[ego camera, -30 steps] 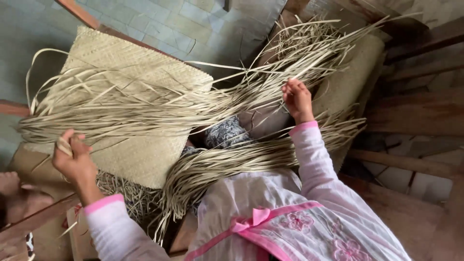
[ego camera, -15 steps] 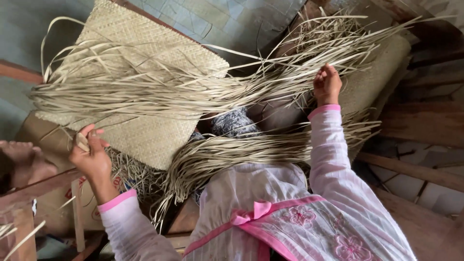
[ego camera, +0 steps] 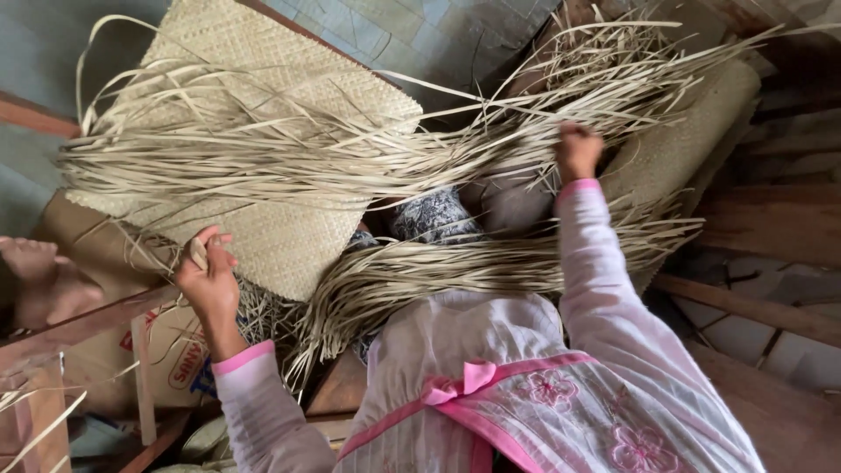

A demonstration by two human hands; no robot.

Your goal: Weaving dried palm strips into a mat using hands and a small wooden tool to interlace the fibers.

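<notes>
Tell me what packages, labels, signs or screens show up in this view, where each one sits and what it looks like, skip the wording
Cardboard box: lower left, below the woven mat and beside the left hand; flat brown card, partly hidden by loose straw strips.
Printed label on the box: on the box face under the left wrist; oval outline with red print and a bit of blue.
No signs or screens in view.
</notes>
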